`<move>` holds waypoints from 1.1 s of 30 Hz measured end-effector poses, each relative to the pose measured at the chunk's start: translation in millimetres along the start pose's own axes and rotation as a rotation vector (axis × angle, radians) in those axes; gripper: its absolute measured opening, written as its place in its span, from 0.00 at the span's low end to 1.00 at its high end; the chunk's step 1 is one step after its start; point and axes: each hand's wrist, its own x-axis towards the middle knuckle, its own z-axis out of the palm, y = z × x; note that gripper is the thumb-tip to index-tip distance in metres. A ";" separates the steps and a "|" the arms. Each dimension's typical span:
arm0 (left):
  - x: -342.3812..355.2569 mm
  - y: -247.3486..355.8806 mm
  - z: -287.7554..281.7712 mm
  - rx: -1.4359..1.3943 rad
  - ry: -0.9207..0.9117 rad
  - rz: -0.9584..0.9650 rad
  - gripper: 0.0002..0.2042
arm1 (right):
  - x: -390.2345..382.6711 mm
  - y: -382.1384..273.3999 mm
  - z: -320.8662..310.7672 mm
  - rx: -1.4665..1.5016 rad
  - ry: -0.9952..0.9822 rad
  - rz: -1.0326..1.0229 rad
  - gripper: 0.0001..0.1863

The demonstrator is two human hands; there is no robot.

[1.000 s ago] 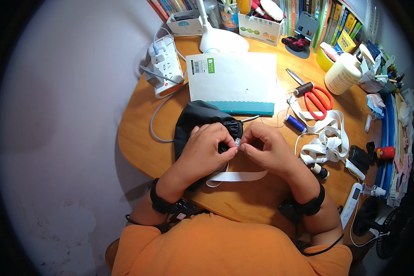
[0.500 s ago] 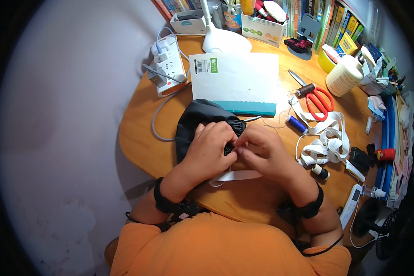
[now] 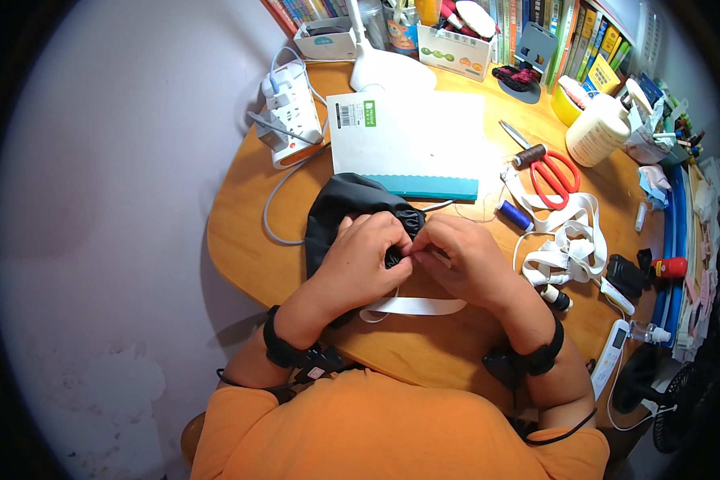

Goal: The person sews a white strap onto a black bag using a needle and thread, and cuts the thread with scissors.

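Observation:
A black fabric piece, with a gathered edge like a drawstring pouch, lies on the desk under my left hand. The left thumb and fingers are closed on its gathered edge. My right hand is beside it, thumb and forefinger pinched together at the left fingertips. Whatever sits in that pinch is too small to make out. A white flat band lies on the desk just below both hands, with a loop at its left end. Part of the black fabric is hidden beneath the left hand and wrist.
Beyond the fabric lies a white notebook with a teal edge. To the right are red-handled scissors, a blue thread spool, a brown spool and tangled white band. A power strip stands far left.
My right hand has shifted slightly, its fingers drawn closer together at the pinch. The white band shows a little more on its right. My left hand has barely moved.

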 end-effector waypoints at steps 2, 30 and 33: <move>0.2 0.8 -0.4 0.002 -0.004 -0.005 0.06 | -0.6 2.9 1.9 -0.021 0.002 -0.019 0.08; 3.6 -14.2 -10.4 -0.398 -0.131 -0.115 0.05 | -1.0 3.7 5.2 0.030 0.046 -0.062 0.09; 2.4 -13.1 -10.6 -0.424 -0.108 -0.108 0.04 | -0.7 3.3 1.1 0.138 0.021 -0.078 0.08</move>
